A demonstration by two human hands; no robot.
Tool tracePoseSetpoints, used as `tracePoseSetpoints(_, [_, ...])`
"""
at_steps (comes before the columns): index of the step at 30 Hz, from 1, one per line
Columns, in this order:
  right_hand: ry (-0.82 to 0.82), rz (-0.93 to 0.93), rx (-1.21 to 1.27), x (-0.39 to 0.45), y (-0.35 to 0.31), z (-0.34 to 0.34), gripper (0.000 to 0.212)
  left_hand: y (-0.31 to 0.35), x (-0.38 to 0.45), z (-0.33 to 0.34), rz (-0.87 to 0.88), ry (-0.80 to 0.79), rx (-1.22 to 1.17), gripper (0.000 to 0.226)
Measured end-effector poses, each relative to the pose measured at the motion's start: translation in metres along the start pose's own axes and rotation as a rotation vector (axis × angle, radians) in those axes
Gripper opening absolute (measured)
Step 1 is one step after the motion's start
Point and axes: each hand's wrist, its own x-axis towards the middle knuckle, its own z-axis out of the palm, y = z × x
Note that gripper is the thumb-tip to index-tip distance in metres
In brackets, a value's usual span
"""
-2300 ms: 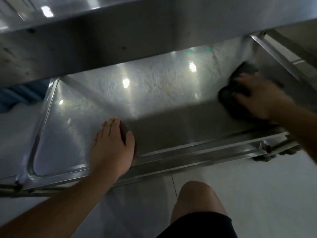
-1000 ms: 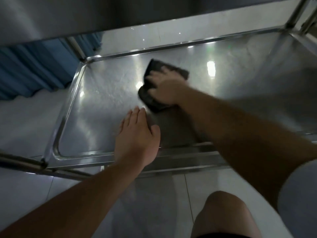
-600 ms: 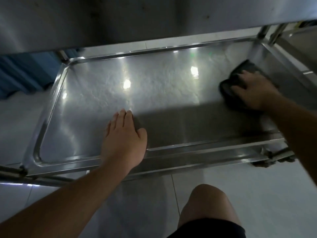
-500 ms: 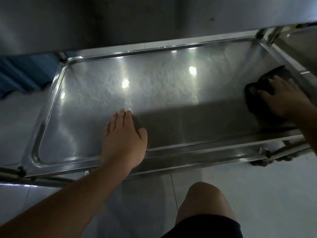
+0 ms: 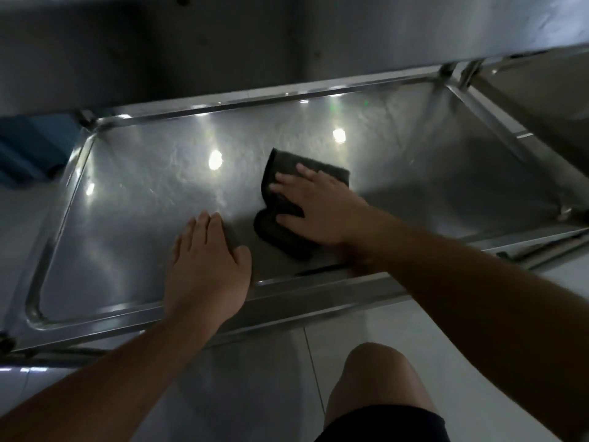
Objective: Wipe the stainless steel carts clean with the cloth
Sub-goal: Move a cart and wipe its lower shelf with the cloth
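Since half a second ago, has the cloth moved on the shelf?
Yes. The cloth, pressed under the right hand, has slid left from the shelf's right end to mid-shelf, beside the planted left hand.

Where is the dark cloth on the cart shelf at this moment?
In the head view, the dark cloth lies near the middle of the lower cart shelf, pressed flat under the right hand, just right of the left hand.
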Motion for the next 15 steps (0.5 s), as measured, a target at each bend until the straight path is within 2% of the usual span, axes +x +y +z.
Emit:
tracePoseSetpoints(4, [0.034, 0.165, -0.007, 0.057, 0.046, -0.021, 0.068, -0.001, 0.001, 0.002, -0.009, 0.028, 0.027, 0.069])
tracePoseSetpoints(7, [0.06, 0.285, -0.007, 0.061, 0.099, -0.033, 0.068, -0.002, 0.001, 0.002, -0.01, 0.037, 0.012, 0.069])
tracePoseSetpoints(10, [0.144, 0.459, 0.023, 0.026, 0.175, -0.041, 0.069, 0.0, 0.0, 0.002, -0.01, 0.049, 0.012, 0.078])
tracePoseSetpoints(12, [0.197, 0.626, 0.045, -0.016, 0.225, -0.046, 0.085, 0.002, 0.001, 0.001, -0.013, 0.046, 0.01, 0.082])
tracePoseSetpoints(15, [0.177, 0.811, 0.007, -0.08, 0.276, -0.047, 0.094, 0.003, 0.001, 0.001, -0.014, 0.044, 0.004, 0.068])
